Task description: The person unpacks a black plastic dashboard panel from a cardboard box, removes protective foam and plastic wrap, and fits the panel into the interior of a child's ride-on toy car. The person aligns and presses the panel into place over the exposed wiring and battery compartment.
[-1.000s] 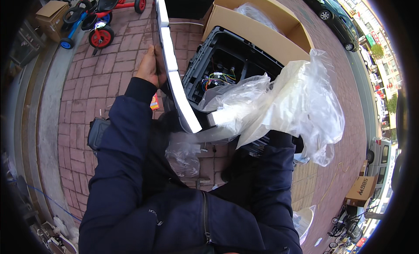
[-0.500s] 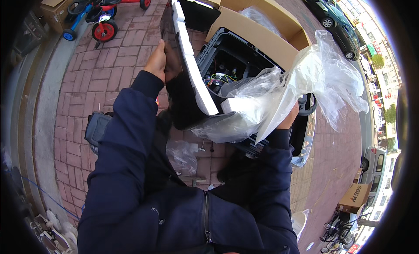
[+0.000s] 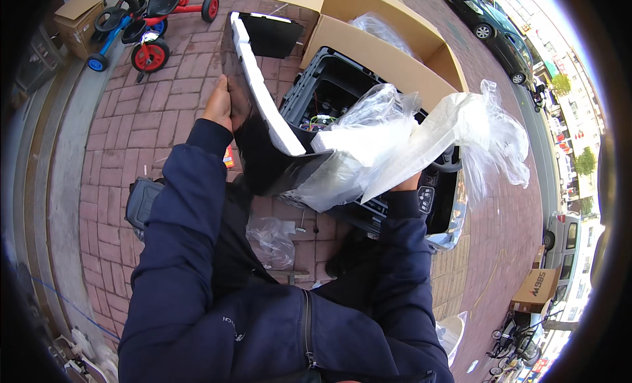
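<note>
My left hand (image 3: 220,106) holds the outer side of a glossy black panel (image 3: 260,162), its palm against the surface. A strip of white foam (image 3: 260,87) runs along the panel's edge. The panel stands tilted beside an open black toy car body (image 3: 313,77) with loose coloured wires (image 3: 320,122) inside. Crumpled clear plastic wrapping (image 3: 368,139) and a whitish sheet (image 3: 428,129) hang over the car. Beneath the sheet my right hand (image 3: 408,183) grips the wrapping; most of its fingers are hidden. Close by are the black steering wheel (image 3: 449,162) and a dashboard.
Behind the car body stands an open cardboard box (image 3: 368,44). Small tricycles (image 3: 151,54) stand at the far left on red brick paving (image 3: 108,185). A grey bag (image 3: 141,205) and a clear plastic bag (image 3: 271,243) lie near my legs. Parked cars (image 3: 490,34) line the right.
The panel and both hands have shifted slightly to the left in view, and the panel's top sits lower. My right hand and the wrapping have come left and nearer the panel.
</note>
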### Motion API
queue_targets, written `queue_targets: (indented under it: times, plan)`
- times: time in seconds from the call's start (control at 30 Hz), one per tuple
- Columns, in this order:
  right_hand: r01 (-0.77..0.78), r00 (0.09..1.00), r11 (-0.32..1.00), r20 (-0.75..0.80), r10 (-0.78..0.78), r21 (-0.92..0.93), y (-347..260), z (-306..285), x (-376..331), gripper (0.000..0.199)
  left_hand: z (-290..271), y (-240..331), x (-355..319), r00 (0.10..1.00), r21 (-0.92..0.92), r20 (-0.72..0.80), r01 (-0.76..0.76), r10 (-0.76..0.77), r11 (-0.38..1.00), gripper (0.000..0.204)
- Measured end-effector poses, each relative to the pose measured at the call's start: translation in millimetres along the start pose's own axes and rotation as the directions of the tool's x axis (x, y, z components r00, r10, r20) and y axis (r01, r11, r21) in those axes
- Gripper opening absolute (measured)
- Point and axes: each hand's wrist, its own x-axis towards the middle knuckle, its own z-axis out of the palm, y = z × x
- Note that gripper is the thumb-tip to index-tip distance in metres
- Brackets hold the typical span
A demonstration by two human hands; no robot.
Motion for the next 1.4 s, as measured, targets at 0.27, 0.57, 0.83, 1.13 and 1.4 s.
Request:
queue_targets:
  times: [0.27, 0.57, 0.83, 1.13, 1.4]
  plan:
    - [-0.063, 0.990, 0.991, -0.116, 0.076, 0.114, 21.1, 3.1, 2.7, 0.041, 13.4, -6.2, -15.2, 0.979, -0.105, 0.137, 0.165, -0.150, 0.981, 0.053]
    - [0.356, 0.805, 0.786, -0.261, -0.532, -0.505, -137.9, -79.9, 7.0, 0.051, -44.2, 42.4, -9.1, 0.989, -0.158, -0.116, -0.105, 0.087, 0.982, 0.050]
    - [0.321, 0.859, 0.920, -0.341, -0.383, -0.225, -115.6, -39.0, 73.6, 0.039, -0.4, 45.9, -35.4, 0.981, -0.193, -0.064, -0.190, 0.181, 0.963, 0.056]
    - [0.114, 0.991, 0.992, -0.068, -0.118, -0.058, -104.2, 89.0, 261.7, 0.077, 78.5, 25.2, -45.9, 0.987, -0.196, 0.115, -0.089, 0.113, 0.976, 0.068]
    - [-0.038, 0.992, 0.759, 0.064, 0.104, -0.650, -101.8, 120.3, 301.8, 0.084, 121.5, 15.5, -56.0, 0.967, -0.139, 0.242, -0.051, 0.083, 0.989, 0.050]
